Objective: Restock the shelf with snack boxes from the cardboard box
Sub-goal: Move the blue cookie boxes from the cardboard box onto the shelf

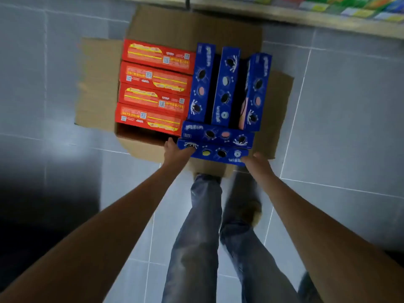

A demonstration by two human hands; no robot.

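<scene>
Left hand and right hand grasp nearest blue cookie box by ends, in cardboard box; lettering blurred, unreadable.

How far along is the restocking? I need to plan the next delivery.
Early. The cardboard box holds four red boxes and five blue ones. Both hands, left and right, grip the nearest blue box by its ends. The shelf awaits the rest.
</scene>
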